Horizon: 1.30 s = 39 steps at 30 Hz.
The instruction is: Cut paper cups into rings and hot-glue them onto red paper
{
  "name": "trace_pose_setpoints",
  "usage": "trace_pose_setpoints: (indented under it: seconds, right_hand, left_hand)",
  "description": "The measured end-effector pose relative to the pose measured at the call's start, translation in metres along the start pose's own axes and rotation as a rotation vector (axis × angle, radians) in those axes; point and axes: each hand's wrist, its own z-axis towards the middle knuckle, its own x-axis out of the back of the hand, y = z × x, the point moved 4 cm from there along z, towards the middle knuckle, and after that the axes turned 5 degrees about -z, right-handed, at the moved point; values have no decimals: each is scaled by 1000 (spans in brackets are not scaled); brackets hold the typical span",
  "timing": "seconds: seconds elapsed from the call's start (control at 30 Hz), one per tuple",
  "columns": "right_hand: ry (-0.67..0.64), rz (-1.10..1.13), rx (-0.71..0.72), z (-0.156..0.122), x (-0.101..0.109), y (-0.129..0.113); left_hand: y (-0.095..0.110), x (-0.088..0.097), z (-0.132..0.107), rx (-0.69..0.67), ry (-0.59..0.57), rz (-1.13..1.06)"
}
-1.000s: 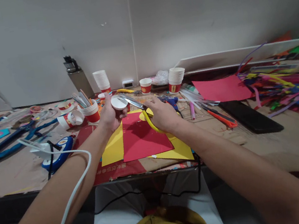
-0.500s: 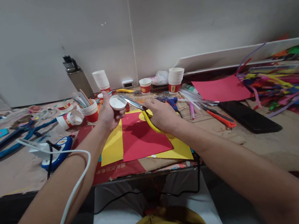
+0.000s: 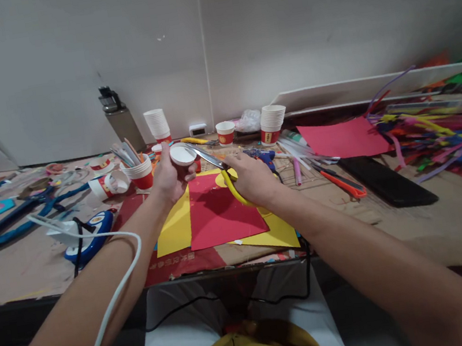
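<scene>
Over a cluttered table point(image 3: 24, 279), the left grip point(image 3: 169, 180) clasps a white cup point(image 3: 181, 155) (partly hidden), the right grip point(image 3: 253, 178) yellow-handled scissors point(image 3: 210, 159).

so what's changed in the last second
Very little: the cup in the left hand seems slightly higher, perhaps tipped a touch. Nothing was taken up or let go: the right hand still has the scissors, and the red sheet stayed put.
</scene>
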Motion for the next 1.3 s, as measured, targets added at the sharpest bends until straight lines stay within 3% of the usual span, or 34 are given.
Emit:
trace_pose_setpoints:
  seconds: [0.2,0.47,0.87,1.3]
  right_hand:
    - [-13,-23,-14,-1,1,0]
    - [-18,-10,2,-1,2,-2]
    - [-27,28,18,-1,-1,-2]
    - [-20,-13,-15,-1,-1,-1]
  left_hand:
    - [-1,1,0,73,-27,8]
    - [0,1,0,63,-64,33]
    - [3,7,3,100,-11,61]
    - [5,3,1,-23,29,-36]
